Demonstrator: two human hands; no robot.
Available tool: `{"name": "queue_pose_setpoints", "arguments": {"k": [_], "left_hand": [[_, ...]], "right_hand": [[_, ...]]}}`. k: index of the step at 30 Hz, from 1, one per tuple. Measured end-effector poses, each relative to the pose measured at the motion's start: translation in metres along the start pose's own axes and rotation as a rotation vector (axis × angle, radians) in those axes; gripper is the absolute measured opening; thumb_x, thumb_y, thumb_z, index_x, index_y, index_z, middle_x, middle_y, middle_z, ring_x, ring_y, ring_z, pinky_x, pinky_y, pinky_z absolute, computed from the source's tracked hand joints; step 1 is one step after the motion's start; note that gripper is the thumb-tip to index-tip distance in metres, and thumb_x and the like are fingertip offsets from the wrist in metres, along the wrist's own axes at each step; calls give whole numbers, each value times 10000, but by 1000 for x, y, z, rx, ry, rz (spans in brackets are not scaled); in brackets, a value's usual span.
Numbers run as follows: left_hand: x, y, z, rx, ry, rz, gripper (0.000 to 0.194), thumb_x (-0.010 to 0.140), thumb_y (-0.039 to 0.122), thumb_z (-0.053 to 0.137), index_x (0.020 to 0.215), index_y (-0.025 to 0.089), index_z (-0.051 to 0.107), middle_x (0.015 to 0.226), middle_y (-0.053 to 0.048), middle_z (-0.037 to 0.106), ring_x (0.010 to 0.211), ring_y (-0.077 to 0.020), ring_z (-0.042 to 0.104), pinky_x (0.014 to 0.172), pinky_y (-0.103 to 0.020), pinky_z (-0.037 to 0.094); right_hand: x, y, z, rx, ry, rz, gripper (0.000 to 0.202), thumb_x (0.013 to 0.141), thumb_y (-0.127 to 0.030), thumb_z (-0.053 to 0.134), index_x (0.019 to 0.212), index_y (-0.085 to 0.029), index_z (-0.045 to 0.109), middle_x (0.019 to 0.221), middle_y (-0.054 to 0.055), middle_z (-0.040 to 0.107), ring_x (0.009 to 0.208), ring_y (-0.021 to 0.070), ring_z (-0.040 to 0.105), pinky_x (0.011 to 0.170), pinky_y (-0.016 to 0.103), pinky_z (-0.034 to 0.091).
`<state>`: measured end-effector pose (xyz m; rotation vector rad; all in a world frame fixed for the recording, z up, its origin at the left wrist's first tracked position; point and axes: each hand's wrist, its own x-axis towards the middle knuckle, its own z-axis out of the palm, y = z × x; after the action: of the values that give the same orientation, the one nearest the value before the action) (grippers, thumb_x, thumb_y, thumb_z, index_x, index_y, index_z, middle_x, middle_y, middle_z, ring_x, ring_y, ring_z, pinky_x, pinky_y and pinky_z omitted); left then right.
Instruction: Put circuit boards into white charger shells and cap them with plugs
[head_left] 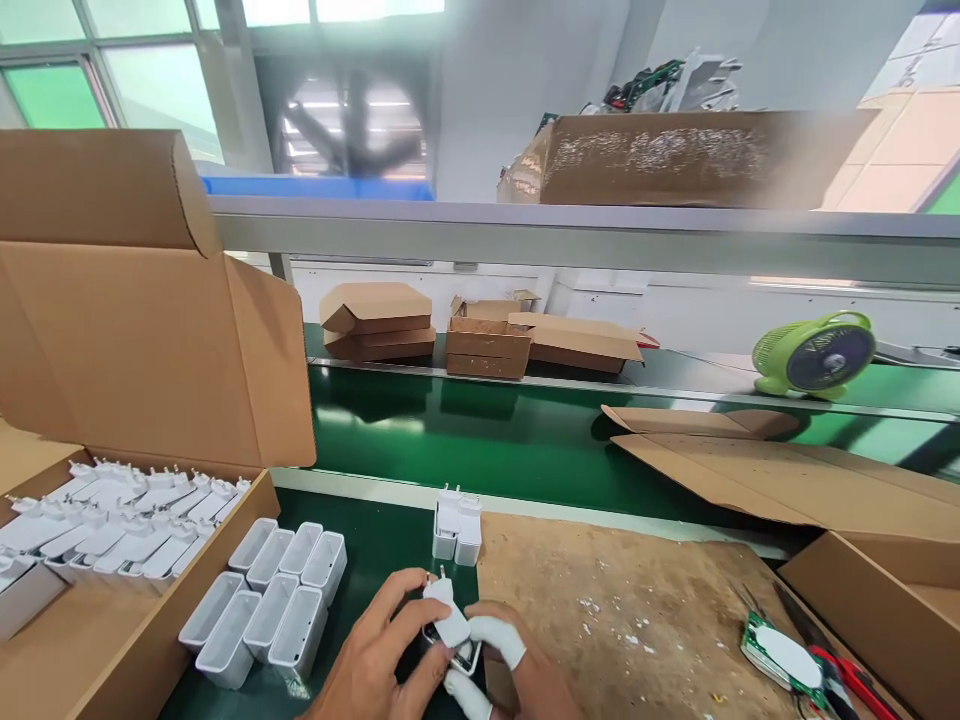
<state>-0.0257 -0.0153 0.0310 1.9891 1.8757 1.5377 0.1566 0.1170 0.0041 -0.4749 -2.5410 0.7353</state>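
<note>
Near the bottom centre, my left hand [394,650] pinches a white plug cover with metal pins [448,612]. Beneath it, a white adapter housing [466,655] with dark parts inside is held by my right hand [517,655], whose fingertips wear white covers. The cover sits tilted over the open end of the housing. Just beyond my hands stand white plug adapters [457,525] side by side. To the left, several open white housings [274,625] stand in rows on the green surface.
An open cardboard box [142,655] at left holds many white plug parts [112,520]. A worn brown board [622,620] lies right of my hands, with a green circuit board [784,660] and red-handled tool [855,680]. Behind are a green belt [450,430] and green fan [817,355].
</note>
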Motion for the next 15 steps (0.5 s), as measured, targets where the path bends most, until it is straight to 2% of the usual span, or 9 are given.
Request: {"name": "queue_pose_setpoints", "arguments": {"k": [2,4,6,9,12,15], "left_hand": [[0,0,0,-11,-35,-10,221,988,172,672,1203,225,673,1256,-128,644,1130,-219,718,979,-311,629],[0,1,-2,21,-66,55,283,938,249,770,1203,216,680,1246,-138,643,1090,-239,723,936,-324,644],[0,1,-1,96,-54,156,315,913,306,812,1185,201,693,1177,-141,656,1011,-247,721,854,-331,655],[-3,3,5,264,12,208,185,965,328,742,1092,197,713,1027,-119,662,874,-235,710,722,-316,641],[-8,6,15,381,36,110,180,1008,378,657,945,212,685,966,-97,651,747,-202,708,652,-289,638],[-12,8,24,398,70,22,247,1039,403,563,867,233,611,1106,-129,682,844,-217,758,686,-276,652]], "right_hand": [[0,5,13,65,24,180,505,790,-184,753,1259,-232,571,1119,83,733,910,228,741,861,339,632],[1,6,17,42,-25,261,502,759,-248,833,1210,-224,613,1016,69,732,850,234,716,823,359,619],[2,3,14,18,-81,260,388,851,-355,830,1168,-214,657,1027,64,722,865,225,697,825,380,604],[2,-4,3,9,-98,247,318,1011,-463,701,1170,-190,673,1094,56,699,906,211,683,832,407,594],[2,-11,-4,-1,-109,232,331,1001,-455,707,1195,-192,658,1098,52,686,936,224,673,848,416,577],[2,-18,-6,-12,-105,208,334,893,-321,754,1193,-223,645,1120,58,683,985,257,664,880,404,547]]}}
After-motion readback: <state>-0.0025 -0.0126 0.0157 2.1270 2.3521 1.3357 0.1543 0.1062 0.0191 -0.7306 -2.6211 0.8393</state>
